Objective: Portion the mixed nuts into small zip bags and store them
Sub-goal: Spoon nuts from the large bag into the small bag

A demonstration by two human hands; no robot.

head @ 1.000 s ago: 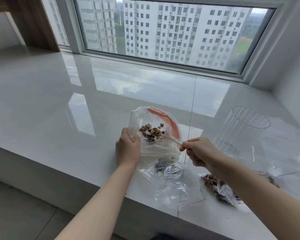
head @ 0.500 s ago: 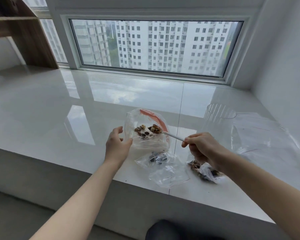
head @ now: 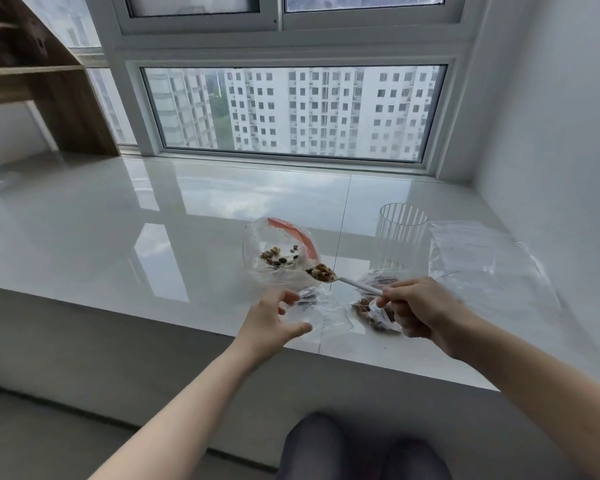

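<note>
Holding a white spoon (head: 347, 281) full of nuts (head: 321, 271), the right hand (head: 418, 311) pinches its handle with its fingers. The spoon's bowl sits at the edge of the big bag (head: 278, 252), at 3 o'clock. The left hand (head: 269, 323) has its fingers spread, touching a small bag (head: 323, 315) on the worktop (head: 118, 244). A clear cup (head: 400, 237) stands at 2 o'clock.

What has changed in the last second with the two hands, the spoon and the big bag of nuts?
The left hand let go of the big bag and now reaches, open, toward the small bag. The right hand drew the spoon, loaded with nuts, out of the big bag. The glass and the other bags stayed where they were.
</note>
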